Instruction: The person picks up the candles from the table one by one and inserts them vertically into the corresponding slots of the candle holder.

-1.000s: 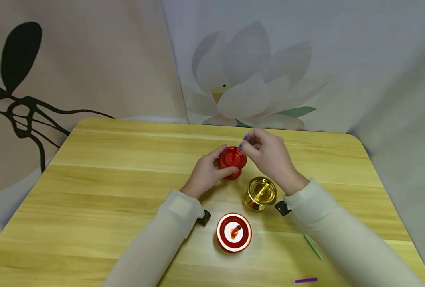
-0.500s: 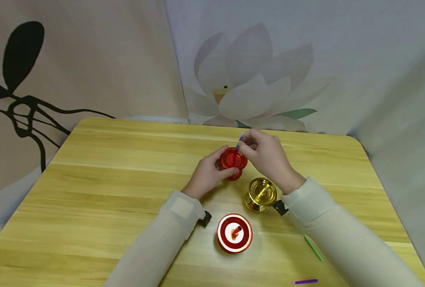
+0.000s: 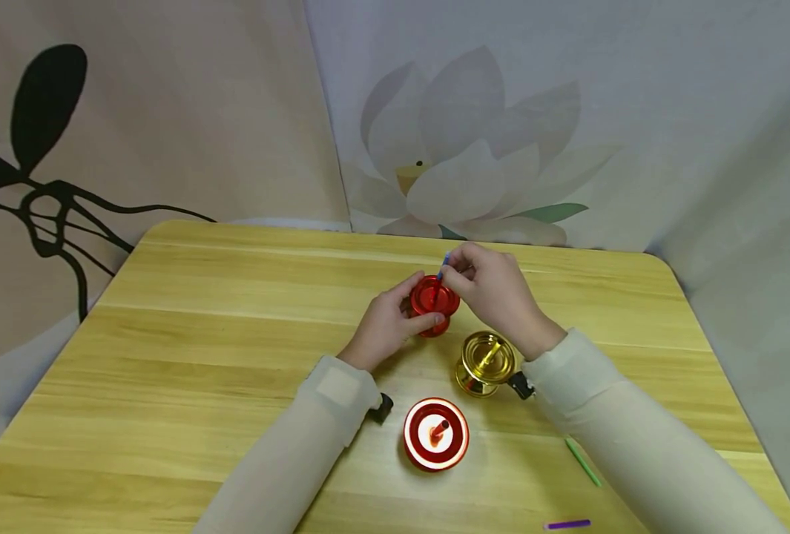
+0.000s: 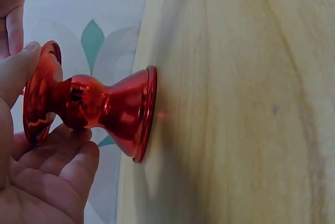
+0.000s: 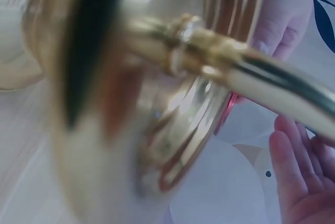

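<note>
My left hand (image 3: 388, 319) grips a shiny red candle holder (image 3: 433, 297), with the thumb at the front and fingers behind. In the left wrist view the flared foot of this red candle holder (image 4: 128, 114) is right at the table surface. Between thumb and fingertips my right hand (image 3: 498, 293) pinches a thin blue candle (image 3: 445, 264). The candle's lower end meets the short tube rising from the red dish. Just below my right wrist stands a gold candle holder (image 3: 484, 363). It fills much of the right wrist view, blurred and close to the lens.
A second red candle holder (image 3: 436, 434) with a brightly glaring dish stands nearer me, between the forearms. By the right sleeve lie a thin green candle (image 3: 583, 461) and a purple one. A flower-printed cloth wall (image 3: 475, 133) rises behind the wooden table (image 3: 201, 319).
My right hand has shifted slightly left, bringing the blue candle from beside the tube to over it, more upright. The left hand and red holder stay nearly still.
</note>
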Available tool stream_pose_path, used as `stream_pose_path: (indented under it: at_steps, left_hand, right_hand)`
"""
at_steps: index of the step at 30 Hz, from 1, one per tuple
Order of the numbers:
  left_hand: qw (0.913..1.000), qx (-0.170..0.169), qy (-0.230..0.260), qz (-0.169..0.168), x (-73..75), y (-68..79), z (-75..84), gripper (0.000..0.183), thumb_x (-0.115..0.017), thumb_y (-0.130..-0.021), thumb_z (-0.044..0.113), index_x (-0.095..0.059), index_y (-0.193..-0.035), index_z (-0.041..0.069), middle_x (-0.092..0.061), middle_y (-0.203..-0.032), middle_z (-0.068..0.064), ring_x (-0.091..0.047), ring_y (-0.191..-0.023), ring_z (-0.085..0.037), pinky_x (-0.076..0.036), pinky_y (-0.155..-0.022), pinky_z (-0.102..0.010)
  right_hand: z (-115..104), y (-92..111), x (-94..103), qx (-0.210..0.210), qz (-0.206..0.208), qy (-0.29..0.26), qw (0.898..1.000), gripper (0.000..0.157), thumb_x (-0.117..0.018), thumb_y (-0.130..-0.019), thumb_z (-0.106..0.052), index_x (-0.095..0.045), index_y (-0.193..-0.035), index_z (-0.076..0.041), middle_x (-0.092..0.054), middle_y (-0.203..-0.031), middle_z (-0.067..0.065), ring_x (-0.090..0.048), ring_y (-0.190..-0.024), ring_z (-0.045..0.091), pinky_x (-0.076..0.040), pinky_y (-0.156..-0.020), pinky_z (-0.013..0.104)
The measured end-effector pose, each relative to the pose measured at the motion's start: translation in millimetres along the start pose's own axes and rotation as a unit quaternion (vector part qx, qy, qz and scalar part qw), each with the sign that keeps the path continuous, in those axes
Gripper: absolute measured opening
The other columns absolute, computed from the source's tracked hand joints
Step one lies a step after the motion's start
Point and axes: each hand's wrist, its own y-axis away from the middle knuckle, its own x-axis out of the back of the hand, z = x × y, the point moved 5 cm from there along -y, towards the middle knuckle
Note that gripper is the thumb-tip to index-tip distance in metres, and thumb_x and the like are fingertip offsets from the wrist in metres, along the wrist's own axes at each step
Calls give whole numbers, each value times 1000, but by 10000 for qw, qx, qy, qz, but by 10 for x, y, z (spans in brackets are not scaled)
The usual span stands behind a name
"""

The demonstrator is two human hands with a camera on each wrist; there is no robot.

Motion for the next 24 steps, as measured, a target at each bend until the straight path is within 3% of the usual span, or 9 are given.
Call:
stream_pose_path:
  at_steps: [8,17,24]
  left_hand:
    - [9944,-236,-1011,175,58,-23,-6,82,-82,-86,32,-42,-153,5,-58,-142,-9,-61,-120,-19,-52,-99,-32]
    - [9952,-156,-942,200,97,10,-29,91,-80,-86,39,-33,-158,8,-40,-157,-7,-42,-141,-21,-41,-111,-35]
    - [9944,-418,-946,215,193,154,78,89,-81,-86,34,-33,-158,11,-35,-160,-3,-37,-144,-20,-40,-112,-34]
  right_hand:
    - [-17,14,13,-26,-72,-9,10000,17,-69,-97,-20,-72,-106,-5,-75,-97,6,-71,-86,20,-59,-75,40]
    - [67,133,108,-50,-142,47,9999,21,-69,-97,-21,-71,-110,-5,-74,-103,6,-71,-93,22,-59,-84,41]
    - [270,322,207,-376,-297,-2,9989,18,-68,-97,-18,-71,-110,-5,-74,-104,6,-71,-96,22,-58,-87,43]
